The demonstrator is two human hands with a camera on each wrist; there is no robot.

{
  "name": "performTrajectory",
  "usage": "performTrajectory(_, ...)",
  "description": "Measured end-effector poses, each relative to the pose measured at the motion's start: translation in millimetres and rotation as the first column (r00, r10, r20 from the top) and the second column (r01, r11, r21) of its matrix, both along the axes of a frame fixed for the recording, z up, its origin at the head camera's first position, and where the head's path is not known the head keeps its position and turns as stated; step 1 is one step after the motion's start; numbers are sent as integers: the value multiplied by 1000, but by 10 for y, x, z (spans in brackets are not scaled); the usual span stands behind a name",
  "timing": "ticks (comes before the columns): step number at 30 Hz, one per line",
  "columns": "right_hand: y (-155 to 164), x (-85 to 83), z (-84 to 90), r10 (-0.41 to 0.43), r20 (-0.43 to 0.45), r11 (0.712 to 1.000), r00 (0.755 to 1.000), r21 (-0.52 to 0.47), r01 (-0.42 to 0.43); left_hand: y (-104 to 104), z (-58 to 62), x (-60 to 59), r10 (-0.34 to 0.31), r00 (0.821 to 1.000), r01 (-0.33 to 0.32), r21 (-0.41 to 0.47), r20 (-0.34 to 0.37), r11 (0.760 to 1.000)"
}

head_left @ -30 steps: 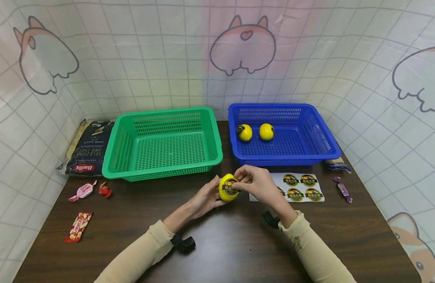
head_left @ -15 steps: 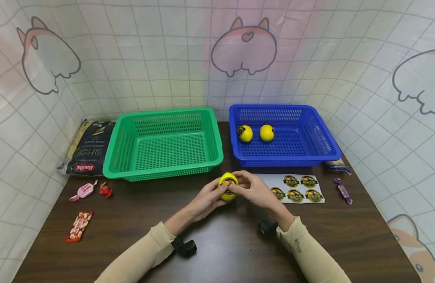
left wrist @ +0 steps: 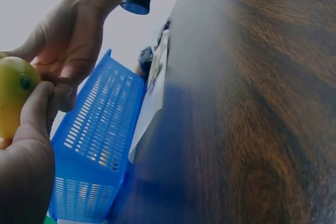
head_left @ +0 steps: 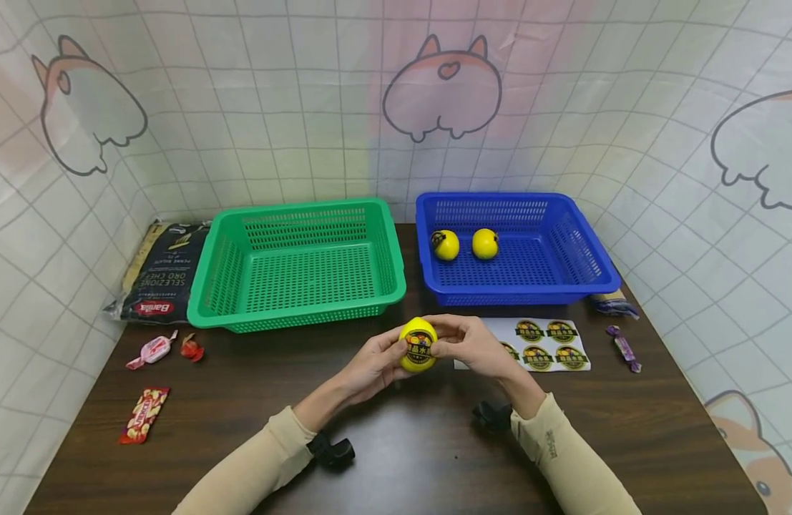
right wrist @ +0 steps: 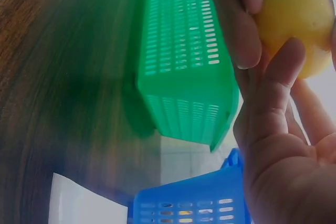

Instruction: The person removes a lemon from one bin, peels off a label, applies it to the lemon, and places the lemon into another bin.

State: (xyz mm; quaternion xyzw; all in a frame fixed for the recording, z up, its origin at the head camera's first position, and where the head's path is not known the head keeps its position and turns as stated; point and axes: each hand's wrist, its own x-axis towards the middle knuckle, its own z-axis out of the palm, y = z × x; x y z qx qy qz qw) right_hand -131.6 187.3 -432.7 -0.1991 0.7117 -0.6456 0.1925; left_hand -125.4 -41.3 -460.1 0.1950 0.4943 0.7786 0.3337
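A yellow lemon with a round dark sticker on its near face is held above the dark table, in front of the gap between the two baskets. My left hand grips it from the left and below. From the right, my right hand grips it with curled fingers, thumb on the sticker side. The lemon shows at the left edge of the left wrist view and as the lemon in the right wrist view. A sticker sheet lies just right of the hands.
The green basket stands empty at back left. The blue basket at back right holds two lemons. A pasta bag lies far left, with wrapped candies and a red packet. Another candy lies right.
Both hands turned the lemon and shifted their hold; the sticker now faces me more squarely. The right hand moved from picking at the sticker to gripping the lemon's right side.
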Motion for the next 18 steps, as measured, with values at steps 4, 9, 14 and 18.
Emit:
performTrajectory(4, 22, 3, -6, 17, -34, 1000, 999, 8, -17, 1, -7, -11, 13, 1000, -13, -3, -4, 1000)
performTrajectory(9, 38, 5, -11, 26, -31, 1000, 999, 14, -26, 36, -22, -37, 62, 998, -63, -51, -27, 997)
performTrajectory(14, -10, -26, -27, -39, -11, 997, 999, 59, 39, 84, -45, -67, 87, 995, -91, -109, -41, 990)
performTrajectory(18, -11, -80, 56, -63, -36, 987, 997, 144, 68, 94, -52, -93, 61, 998, -64, -129, -27, 990)
